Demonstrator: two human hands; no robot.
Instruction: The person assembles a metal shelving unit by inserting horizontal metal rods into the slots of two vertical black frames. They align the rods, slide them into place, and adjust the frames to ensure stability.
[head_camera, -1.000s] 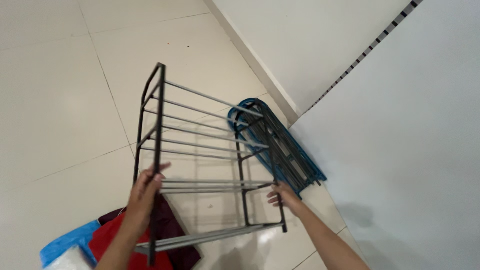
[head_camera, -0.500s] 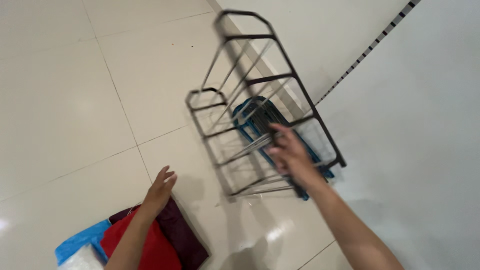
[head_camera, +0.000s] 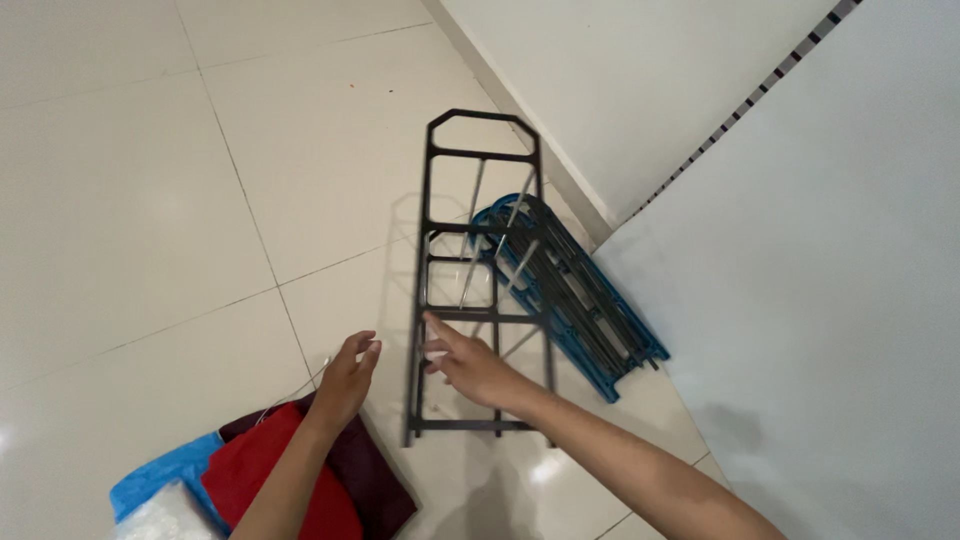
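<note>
A black metal shelf rack (head_camera: 432, 205) with silver rods stands on end on the white tiled floor, its dark side frame facing me. My right hand (head_camera: 468, 362) reaches over the lower part of that frame with fingers spread, at or just off a crossbar. My left hand (head_camera: 347, 377) hovers open to the left of the rack, above folded cloth, holding nothing.
A blue and black folded rack (head_camera: 590, 325) lies against the white wall (head_camera: 820, 260) behind the black rack. Red cloth (head_camera: 270, 480), maroon cloth (head_camera: 370, 485) and a blue bag (head_camera: 150, 480) lie on the floor at lower left.
The rack, held in both hands a second ago, was swung right by my right hand and now stands on end. My left hand let go and my right hand opened.
</note>
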